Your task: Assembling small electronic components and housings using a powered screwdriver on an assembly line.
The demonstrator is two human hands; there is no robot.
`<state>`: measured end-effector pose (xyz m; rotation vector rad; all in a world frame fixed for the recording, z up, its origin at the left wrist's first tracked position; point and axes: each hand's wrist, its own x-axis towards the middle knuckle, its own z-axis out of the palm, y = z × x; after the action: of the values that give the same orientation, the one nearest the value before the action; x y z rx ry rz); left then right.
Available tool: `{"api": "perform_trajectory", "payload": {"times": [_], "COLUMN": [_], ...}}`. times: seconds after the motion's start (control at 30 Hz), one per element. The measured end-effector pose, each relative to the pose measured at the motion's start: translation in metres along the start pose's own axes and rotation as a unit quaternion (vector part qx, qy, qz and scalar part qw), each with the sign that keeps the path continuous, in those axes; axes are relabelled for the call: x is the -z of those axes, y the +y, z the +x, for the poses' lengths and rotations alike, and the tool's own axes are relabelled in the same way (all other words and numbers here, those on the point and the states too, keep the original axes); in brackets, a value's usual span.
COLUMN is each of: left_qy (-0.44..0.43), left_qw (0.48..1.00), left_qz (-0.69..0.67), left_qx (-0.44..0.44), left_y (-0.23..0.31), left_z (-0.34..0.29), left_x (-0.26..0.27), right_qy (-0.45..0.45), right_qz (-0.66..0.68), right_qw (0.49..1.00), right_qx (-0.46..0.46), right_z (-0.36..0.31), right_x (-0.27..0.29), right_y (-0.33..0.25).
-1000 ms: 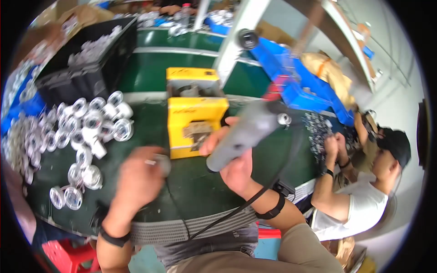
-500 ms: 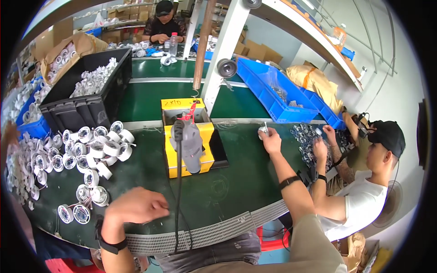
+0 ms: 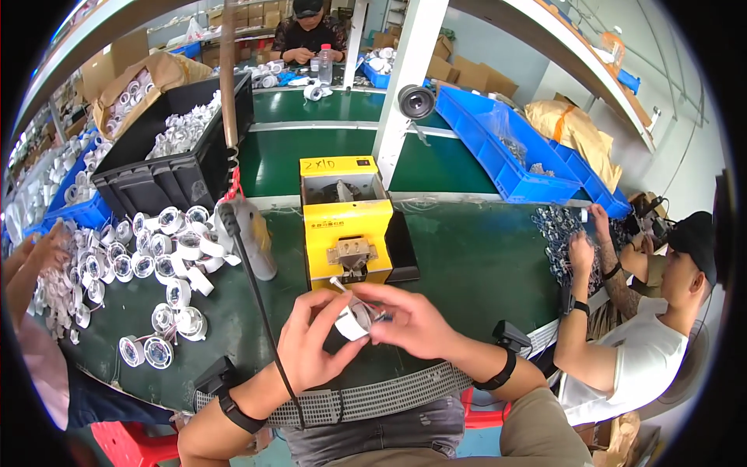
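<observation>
Our left hand [image 3: 307, 338] and right hand [image 3: 412, 323] pinched a white housing [image 3: 353, 324] above the near edge of the counter [image 3: 467, 257]. We judged its lead [image 3: 339, 286] could pull loose if tugged. A black cable [image 3: 261, 300] crossed our left forearm [image 3: 268, 391], a likely snag. Beyond stood the yellow machine [image 3: 346, 226]; piled housings [image 3: 163, 245] crowded the counter's left edge.

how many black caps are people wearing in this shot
2: one black cap on the person at the back, another on the person at the right. Others may be hidden.
</observation>
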<state>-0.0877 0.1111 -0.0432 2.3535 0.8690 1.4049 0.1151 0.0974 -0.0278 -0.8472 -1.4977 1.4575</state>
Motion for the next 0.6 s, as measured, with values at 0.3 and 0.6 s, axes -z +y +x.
{"api": "perform_trajectory", "payload": {"times": [0.3,0.6], "left_qy": [-0.101,-0.126], "left_qw": [0.989,0.824], "left_qz": [-0.099,-0.483], "left_qx": [0.035,0.267], "left_y": [-0.002,-0.019], "left_z": [0.004,-0.002], "left_x": [0.007,0.005], "right_qy": [0.015,-0.01], "right_qz": [0.211,0.237], "right_qw": [0.967,0.962], "right_qx": [-0.143,-0.133], "right_z": [0.001,0.0], "right_x": [0.031,0.026], "right_y": [0.012,0.014]}}
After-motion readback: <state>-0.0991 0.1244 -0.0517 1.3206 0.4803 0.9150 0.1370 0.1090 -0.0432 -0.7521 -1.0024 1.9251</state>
